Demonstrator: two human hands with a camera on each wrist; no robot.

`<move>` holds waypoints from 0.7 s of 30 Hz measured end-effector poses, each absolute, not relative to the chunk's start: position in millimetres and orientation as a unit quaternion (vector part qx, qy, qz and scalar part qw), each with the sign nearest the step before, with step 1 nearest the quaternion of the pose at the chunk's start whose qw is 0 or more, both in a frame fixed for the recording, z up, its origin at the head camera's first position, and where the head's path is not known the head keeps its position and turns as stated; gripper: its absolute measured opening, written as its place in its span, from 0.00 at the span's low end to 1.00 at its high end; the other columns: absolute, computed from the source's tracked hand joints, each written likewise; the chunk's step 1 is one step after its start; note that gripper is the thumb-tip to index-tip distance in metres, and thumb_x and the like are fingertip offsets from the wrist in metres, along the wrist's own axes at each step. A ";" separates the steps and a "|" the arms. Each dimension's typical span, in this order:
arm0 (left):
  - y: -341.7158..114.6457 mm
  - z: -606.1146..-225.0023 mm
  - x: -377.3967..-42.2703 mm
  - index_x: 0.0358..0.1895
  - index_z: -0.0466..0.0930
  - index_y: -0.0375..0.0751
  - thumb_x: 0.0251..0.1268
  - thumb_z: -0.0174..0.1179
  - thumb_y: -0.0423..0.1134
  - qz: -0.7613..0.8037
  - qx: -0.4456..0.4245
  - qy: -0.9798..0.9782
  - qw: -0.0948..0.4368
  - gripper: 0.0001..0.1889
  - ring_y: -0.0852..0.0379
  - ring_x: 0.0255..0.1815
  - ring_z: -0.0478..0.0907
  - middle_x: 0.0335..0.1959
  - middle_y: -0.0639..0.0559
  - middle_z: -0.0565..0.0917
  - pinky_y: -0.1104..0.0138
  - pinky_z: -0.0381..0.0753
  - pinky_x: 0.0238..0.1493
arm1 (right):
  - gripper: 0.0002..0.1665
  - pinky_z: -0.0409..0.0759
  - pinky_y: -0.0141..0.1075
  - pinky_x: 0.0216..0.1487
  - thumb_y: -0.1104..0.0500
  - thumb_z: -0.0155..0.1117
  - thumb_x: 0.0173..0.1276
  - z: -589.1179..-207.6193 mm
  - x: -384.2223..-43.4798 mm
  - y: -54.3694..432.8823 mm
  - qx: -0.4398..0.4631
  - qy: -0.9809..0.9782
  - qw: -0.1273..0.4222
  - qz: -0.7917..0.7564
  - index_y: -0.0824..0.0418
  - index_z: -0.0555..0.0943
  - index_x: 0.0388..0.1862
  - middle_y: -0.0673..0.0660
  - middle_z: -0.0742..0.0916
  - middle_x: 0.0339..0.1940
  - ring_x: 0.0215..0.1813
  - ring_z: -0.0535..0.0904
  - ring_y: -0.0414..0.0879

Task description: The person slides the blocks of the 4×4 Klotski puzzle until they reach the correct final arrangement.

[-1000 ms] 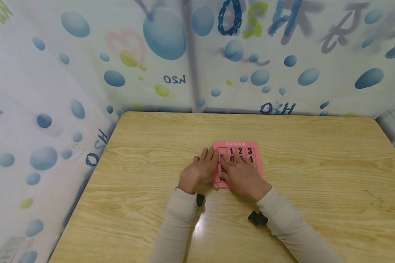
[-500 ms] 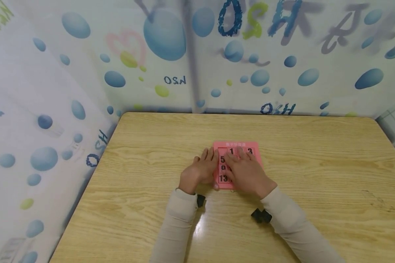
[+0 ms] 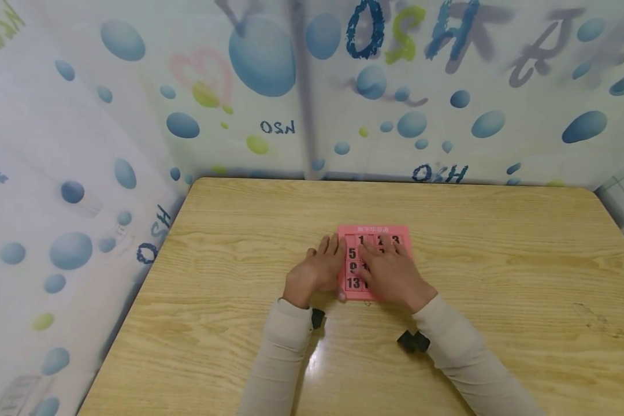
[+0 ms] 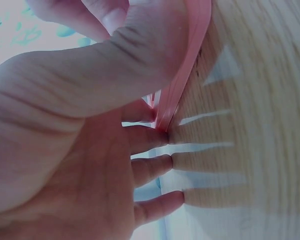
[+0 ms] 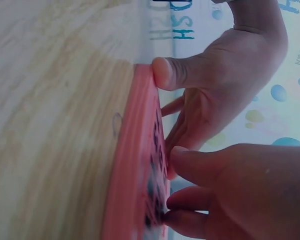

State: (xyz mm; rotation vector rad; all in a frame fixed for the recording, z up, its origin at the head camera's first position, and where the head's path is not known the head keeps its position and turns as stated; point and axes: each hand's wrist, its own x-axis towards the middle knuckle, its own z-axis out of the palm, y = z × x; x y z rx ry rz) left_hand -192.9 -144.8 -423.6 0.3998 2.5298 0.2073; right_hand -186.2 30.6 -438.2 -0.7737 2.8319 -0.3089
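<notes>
A pink sliding number puzzle (image 3: 374,230) lies flat on the wooden table in the head view. Along its left edge rests my left hand (image 3: 316,271), fingers straight and thumb touching the near left corner. My right hand (image 3: 392,274) lies over the tiles with its fingers extended, fingertips touching the upper rows. Tile 1 (image 3: 361,240) sits in the top row, slightly left of its former place. Tiles 5 (image 3: 352,253), 9 (image 3: 353,267) and 13 (image 3: 353,283) show down the left column. The right hand hides many other tiles. In the right wrist view, the puzzle's pink side (image 5: 125,175) appears edge-on.
The wooden table (image 3: 239,231) extends around the puzzle on every side. Patterned walls (image 3: 395,86) with blue and green spots stand behind and to the left. Black wrist devices (image 3: 413,341) are worn under both sleeves.
My right hand has moved a little right and away over the puzzle, uncovering tile 13. Tile 1 has slid slightly left toward the top left gap. My left hand stays in place.
</notes>
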 end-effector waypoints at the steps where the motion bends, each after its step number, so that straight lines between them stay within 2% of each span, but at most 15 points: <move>1: -144.8 -423.5 -192.8 0.81 0.36 0.39 0.51 0.73 0.56 0.076 0.150 0.945 0.282 0.63 0.44 0.82 0.35 0.82 0.43 0.38 0.50 0.50 0.79 | 0.33 0.55 0.63 0.75 0.46 0.53 0.77 -439.2 -186.3 29.6 -0.261 0.954 0.097 -0.109 0.64 0.69 0.73 0.63 0.70 0.74 0.77 0.56 0.70; 10: -144.2 -422.7 -193.4 0.81 0.37 0.39 0.50 0.74 0.55 0.070 0.155 0.945 0.280 0.64 0.44 0.82 0.35 0.82 0.43 0.38 0.49 0.50 0.78 | 0.36 0.51 0.65 0.75 0.45 0.51 0.78 -447.0 -186.0 23.8 -0.286 0.943 0.109 -0.129 0.61 0.63 0.77 0.61 0.66 0.77 0.79 0.49 0.68; 15: -144.1 -422.1 -193.5 0.81 0.37 0.39 0.50 0.74 0.55 0.066 0.156 0.945 0.281 0.64 0.44 0.82 0.34 0.82 0.43 0.38 0.48 0.51 0.78 | 0.38 0.51 0.66 0.74 0.43 0.50 0.78 -448.4 -185.8 22.9 -0.290 0.942 0.109 -0.126 0.60 0.60 0.78 0.60 0.65 0.78 0.80 0.49 0.68; 21: -143.9 -421.9 -193.2 0.81 0.37 0.38 0.51 0.74 0.55 0.074 0.150 0.944 0.284 0.63 0.44 0.82 0.34 0.82 0.43 0.37 0.49 0.50 0.78 | 0.38 0.53 0.64 0.74 0.42 0.51 0.77 -442.4 -186.4 28.6 -0.269 0.950 0.101 -0.120 0.61 0.62 0.77 0.60 0.67 0.77 0.79 0.52 0.67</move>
